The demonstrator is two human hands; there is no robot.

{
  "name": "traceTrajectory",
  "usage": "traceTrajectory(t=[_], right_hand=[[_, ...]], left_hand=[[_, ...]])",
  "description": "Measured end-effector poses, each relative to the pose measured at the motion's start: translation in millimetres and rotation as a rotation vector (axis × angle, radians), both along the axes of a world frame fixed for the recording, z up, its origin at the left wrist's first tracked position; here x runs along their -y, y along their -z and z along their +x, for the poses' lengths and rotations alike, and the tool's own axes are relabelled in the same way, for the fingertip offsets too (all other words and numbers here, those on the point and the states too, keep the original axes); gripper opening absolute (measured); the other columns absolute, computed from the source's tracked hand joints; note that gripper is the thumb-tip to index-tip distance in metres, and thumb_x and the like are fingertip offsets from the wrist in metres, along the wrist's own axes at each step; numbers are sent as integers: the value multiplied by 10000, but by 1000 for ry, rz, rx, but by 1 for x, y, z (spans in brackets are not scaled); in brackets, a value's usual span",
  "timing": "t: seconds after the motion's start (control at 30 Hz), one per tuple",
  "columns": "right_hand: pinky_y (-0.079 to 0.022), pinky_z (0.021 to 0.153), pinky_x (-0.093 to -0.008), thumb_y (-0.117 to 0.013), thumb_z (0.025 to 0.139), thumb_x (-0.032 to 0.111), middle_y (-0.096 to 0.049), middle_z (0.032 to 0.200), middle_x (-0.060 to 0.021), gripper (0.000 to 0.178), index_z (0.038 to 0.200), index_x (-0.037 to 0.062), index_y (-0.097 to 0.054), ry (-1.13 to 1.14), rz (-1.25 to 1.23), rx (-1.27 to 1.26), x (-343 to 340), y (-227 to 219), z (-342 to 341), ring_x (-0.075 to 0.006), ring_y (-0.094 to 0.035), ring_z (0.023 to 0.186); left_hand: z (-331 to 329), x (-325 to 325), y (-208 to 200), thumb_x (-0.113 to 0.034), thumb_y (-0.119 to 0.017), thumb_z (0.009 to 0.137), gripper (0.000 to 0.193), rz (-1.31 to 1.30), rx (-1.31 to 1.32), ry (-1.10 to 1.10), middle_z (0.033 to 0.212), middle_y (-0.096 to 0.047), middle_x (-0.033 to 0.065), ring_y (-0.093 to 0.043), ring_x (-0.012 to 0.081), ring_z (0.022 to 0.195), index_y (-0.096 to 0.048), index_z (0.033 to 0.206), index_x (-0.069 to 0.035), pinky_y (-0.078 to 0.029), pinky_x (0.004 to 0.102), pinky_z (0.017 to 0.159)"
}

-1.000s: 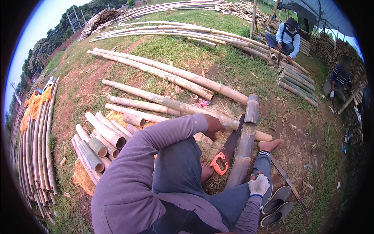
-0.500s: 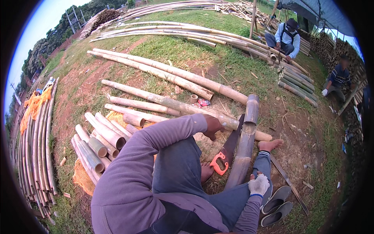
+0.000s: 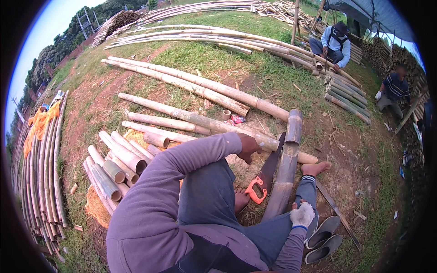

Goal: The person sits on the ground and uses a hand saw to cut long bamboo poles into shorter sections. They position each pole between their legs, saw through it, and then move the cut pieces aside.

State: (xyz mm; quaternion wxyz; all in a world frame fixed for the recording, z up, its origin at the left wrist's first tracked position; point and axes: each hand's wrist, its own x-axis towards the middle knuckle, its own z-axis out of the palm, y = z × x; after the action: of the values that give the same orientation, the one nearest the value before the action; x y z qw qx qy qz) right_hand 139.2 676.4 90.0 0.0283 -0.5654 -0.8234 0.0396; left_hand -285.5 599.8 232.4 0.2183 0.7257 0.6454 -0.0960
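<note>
My bare left hand hangs loosely in front of my bent left knee, fingers drooping and holding nothing. Just right of it a handsaw with an orange handle leans against a thick bamboo pole. The handle is beside my left foot, the blade tip pointing up and away. This pole runs from my legs to a crossing over another long bamboo pole. In a white knit glove, my right hand rests curled on my right leg; whether anything is inside the fingers is hidden.
Cut bamboo tubes lie piled at my left on orange netting. Grey slip-on shoes and a long flat strip lie at right. A co-worker crouches by bamboo at far right; another person is beyond.
My hands and the saw stay put. At far right, the person in the striped top has shifted slightly left, and the crouching co-worker's hands have moved a little.
</note>
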Motion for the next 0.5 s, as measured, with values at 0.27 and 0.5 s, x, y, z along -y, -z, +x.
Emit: traceTrajectory(t=[0.27,0.5], right_hand=[[-537,958,-532,-778,902,417,-772,1147,-160,452,1277,165,-752,-8,-25,-20,3,-2,-3,-369,-733,1095],[-540,948,-529,-772,895,387,-780,1154,-147,429,1246,141,-773,14,-19,-38,7,-10,0,-357,-743,1081]], left_hand=[[-1,5,-2,-475,-845,832,755,-7,-6,2,1213,-759,219,-714,423,1180,-633,1476,-144,-556,518,1026],[0,-2,-4,-418,-858,856,732,22,-8,22,1174,-769,193,-730,407,1135,-600,1493,-165,-566,535,974]])
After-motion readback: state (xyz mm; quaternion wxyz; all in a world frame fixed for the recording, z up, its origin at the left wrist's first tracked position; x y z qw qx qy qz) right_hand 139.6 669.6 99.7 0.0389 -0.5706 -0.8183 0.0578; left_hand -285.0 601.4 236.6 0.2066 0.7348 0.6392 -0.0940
